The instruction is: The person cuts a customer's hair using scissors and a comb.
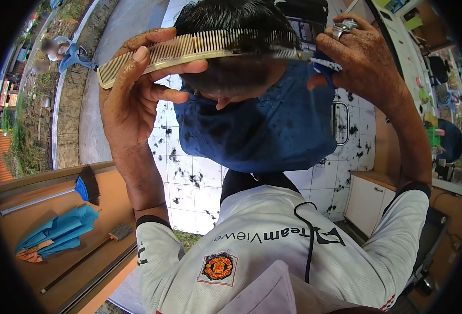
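The white tiled floor (193, 170) spreads around and below the seated person's head (226, 78), the landmark here, and a blue cape (257, 133) drapes just below it, soft and loosely creased. A long cream comb (210, 44) lies across the front of the head, its teeth in dark, wet-looking hair (215, 15). It looks light and stiff, with fine teeth that might snap if twisted; its solid spine or its end left of the head seems the best hold. Left of the head, the left hand (131, 107) is closed on that end, thumb on the near face. Right of the head, the right hand (359, 68) grips blue-handled scissors (323, 64), their slim blades beside the comb; blur hides how far they part. They look rigid, best held by the handle loops. Smallest, dark hair clippings (173, 155) dot the tiles below the head, probably feather-light.
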{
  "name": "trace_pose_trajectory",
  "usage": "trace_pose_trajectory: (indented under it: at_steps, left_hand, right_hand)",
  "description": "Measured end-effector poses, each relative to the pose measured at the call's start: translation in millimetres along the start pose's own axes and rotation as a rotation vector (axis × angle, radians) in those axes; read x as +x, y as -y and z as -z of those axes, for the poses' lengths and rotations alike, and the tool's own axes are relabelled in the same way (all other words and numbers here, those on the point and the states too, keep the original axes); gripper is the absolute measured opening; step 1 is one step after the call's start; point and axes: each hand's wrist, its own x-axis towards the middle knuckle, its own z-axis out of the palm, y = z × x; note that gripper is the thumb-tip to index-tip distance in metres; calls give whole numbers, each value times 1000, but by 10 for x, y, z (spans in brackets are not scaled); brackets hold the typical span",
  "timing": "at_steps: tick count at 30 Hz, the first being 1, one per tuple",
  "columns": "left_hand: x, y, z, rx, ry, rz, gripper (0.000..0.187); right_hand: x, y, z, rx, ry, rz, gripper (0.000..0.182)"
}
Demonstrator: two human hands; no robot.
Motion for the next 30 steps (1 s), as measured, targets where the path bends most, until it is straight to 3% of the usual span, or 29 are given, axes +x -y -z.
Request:
trace_pose_trajectory:
  at_steps: [4,7,9,11,13,15,21,23,24,27,28,29,30]
  left_hand:
    - [-43,-7,60,107,-27,-11,40]
    - [-163,-22,82,420,128,172,33]
    - [-133,10,179,432,91,213,36]
    - [-30,15,237,255,42,157,38]
    - [114,33,283,-35,41,41,42]
    - [210,-13,209,-16,29,16,44]
    - [371,-87,298,-21,165,1,46]
    - [416,-96,316,-35,182,-36,45]
    - [445,-103,320,-47,193,-76,44]
    - [578,-176,371,-24,253,-49,47]
    - [651,-138,477,-219,339,-46,48]
    - [766,-88,558,-222,346,-41,48]
    - [893,-35,623,62,472,-278,41]
  right_hand:
    - [-24,-34,112,22,168,-49,57]
    - [-59,-73,117,-13,-48,-48,57]
    - [-222,-134,160,12,232,-257,54]
    - [-162,-84,169,27,336,-332,54]
    - [-11,7,130,-55,182,-212,56]
    - [93,50,118,-97,90,-126,58]
    - [153,153,319,52,358,-287,61]
    - [173,231,253,-38,144,-233,66]
    - [137,225,256,-42,148,-241,66]
    - [75,209,296,-110,458,-353,76]
    - [134,229,319,-102,241,-304,77]
    - [197,249,344,-94,25,-252,78]
    - [244,239,357,45,-83,-278,75]
